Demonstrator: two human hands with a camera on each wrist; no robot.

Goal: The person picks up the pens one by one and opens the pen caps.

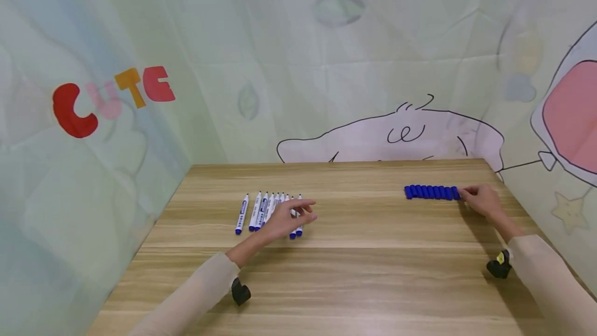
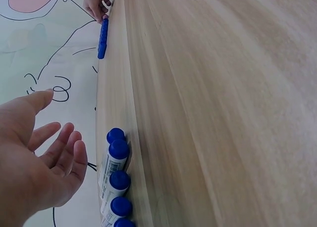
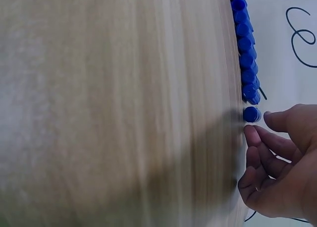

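Observation:
White markers (image 1: 242, 215) with blue ends lie in a row at the left of the wooden table, their thin dark tips pointing to the back. My left hand (image 1: 282, 220) hovers over the right part of this row, covering several of them. Its fingers are spread and loosely bent around nothing in the left wrist view. Far to the right, blue marker caps (image 1: 429, 192) lie side by side. My right hand (image 1: 482, 201) is at the right end of that row. Its thumb and forefinger are parted right beside the last cap (image 3: 251, 114), which sits slightly apart from the others.
The wooden table (image 1: 364, 284) reaches back to a printed curtain (image 1: 242, 40) with cartoon drawings. A dark wrist camera (image 1: 240, 291) shows at my left sleeve, and another camera (image 1: 499, 266) at the right one. Table surface separates the markers from the caps.

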